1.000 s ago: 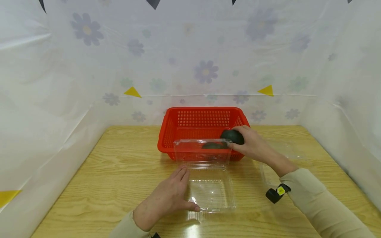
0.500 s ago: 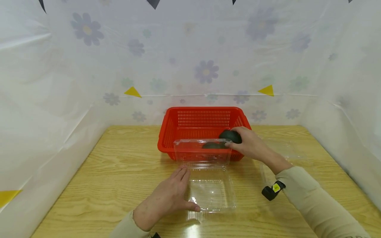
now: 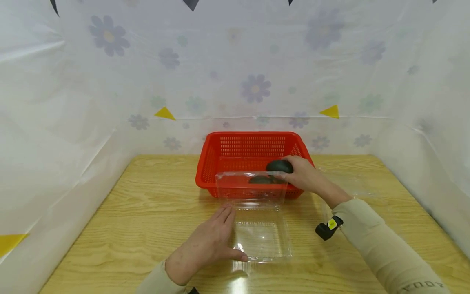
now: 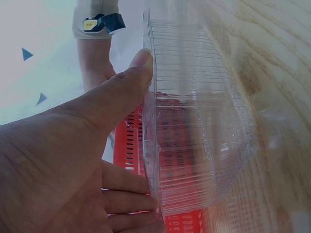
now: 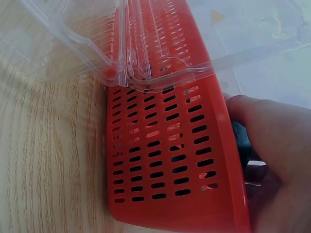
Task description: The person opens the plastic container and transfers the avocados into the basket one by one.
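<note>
In the head view my right hand [image 3: 306, 174] reaches over the front right of the red basket [image 3: 253, 136] and grips a dark green avocado [image 3: 278, 165]. Beneath it, more dark green avocado [image 3: 259, 179] shows through a clear plastic lid. That lid [image 3: 227, 176] stands raised on the hinged clear container [image 3: 260, 258], overlapping the basket's front. My left hand [image 3: 207, 245] rests along the container's left side, thumb at the near corner and fingers at the far one. The left wrist view shows the thumb [image 4: 142, 59] and fingers straight against the container's rim.
Further clear plastic packaging [image 3: 349, 185] lies on the wooden table [image 3: 154, 212] at the right, partly behind my right forearm. White patterned sheeting [image 3: 220, 73] encloses the table at the back and both sides.
My right hand has shifted slightly left over the basket, with the gripped avocado moving along. The left hand and the container have stayed in place.
</note>
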A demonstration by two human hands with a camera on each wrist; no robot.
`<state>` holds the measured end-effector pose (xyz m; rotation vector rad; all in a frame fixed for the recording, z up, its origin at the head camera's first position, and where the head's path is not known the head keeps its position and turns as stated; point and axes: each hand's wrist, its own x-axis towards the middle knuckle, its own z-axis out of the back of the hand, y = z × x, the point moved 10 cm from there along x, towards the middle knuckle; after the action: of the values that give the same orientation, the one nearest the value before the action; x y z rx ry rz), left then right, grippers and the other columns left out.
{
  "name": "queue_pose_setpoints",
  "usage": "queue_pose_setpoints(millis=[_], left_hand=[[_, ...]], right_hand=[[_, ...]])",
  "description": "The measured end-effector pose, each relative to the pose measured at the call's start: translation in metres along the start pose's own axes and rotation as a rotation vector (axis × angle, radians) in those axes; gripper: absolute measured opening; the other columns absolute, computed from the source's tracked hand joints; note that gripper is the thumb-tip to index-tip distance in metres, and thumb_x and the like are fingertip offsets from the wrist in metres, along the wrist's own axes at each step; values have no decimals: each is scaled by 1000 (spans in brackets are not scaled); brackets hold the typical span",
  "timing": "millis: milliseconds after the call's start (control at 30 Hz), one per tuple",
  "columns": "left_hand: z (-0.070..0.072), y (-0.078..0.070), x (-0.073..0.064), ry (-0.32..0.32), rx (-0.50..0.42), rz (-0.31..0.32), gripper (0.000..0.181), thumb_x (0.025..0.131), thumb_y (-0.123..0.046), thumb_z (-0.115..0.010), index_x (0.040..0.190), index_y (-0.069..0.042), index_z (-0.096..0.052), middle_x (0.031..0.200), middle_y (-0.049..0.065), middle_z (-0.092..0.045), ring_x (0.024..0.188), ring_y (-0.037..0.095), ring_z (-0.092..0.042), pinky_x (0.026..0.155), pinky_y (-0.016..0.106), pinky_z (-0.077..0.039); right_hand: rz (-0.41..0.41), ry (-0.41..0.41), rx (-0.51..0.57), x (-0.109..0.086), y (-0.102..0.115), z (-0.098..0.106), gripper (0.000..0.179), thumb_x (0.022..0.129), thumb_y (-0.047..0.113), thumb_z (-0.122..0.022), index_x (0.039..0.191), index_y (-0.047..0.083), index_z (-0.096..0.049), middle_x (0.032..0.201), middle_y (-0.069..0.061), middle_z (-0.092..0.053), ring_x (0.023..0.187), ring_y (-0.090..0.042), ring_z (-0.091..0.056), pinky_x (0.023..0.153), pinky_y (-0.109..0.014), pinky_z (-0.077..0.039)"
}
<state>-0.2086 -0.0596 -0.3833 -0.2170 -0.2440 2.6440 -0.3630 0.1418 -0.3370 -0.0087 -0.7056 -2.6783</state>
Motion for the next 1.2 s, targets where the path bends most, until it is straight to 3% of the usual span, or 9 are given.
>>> queue_pose_setpoints(millis=[267,600,667,767,900,1033,1200], left_hand=[[0,-1,0,0,11,-2,118,72,-73,-69,154,2,-29,161,18,-28,150,32,-28,119,44,-33],[2,-1,-1,-7,7,-7,117,72,-71,-71,153,2,-29,161,19,-29,150,33,-29,118,44,-34],[2,-1,0,-3,5,-7,117,72,-71,-71,153,2,-29,161,18,-29,150,32,-29,118,44,-34],[2,-1,0,2,4,-6,117,73,-71,-71,153,2,-29,161,18,-29,150,32,-28,118,44,-34],[1,0,0,4,4,-5,117,72,-71,-71,153,2,-30,161,18,-30,150,32,-29,119,44,-34],[1,-1,0,-3,8,-10,117,72,-72,-71,153,2,-30,161,18,-30,149,32,-30,118,44,-35],[1,-1,-1,-16,16,-20,117,72,-71,-71,153,3,-31,160,19,-31,149,33,-31,117,44,-36]], right_hand=[[-13,17,-5,3,0,-4,55,95,35,-67,136,2,-51,125,-19,-61,103,-32,-60,86,-47,-53],[78,56,-19,6,9,-11,51,98,25,-63,140,1,-48,127,-20,-61,113,-35,-58,98,-53,-49],[87,60,-23,6,11,-12,50,98,25,-62,139,1,-49,125,-19,-62,110,-33,-59,95,-51,-50],[93,84,-23,7,11,-15,44,99,21,-60,138,0,-51,111,-16,-65,95,-28,-60,82,-43,-51],[83,104,-5,7,10,-17,35,99,13,-58,131,-1,-57,98,-13,-64,80,-22,-54,69,-33,-45],[105,45,-1,2,12,-13,29,97,9,-59,125,1,-62,105,-14,-63,86,-23,-55,74,-35,-46],[159,-89,33,-10,16,2,26,97,8,-57,122,2,-64,113,-13,-60,89,-23,-55,76,-37,-48]])
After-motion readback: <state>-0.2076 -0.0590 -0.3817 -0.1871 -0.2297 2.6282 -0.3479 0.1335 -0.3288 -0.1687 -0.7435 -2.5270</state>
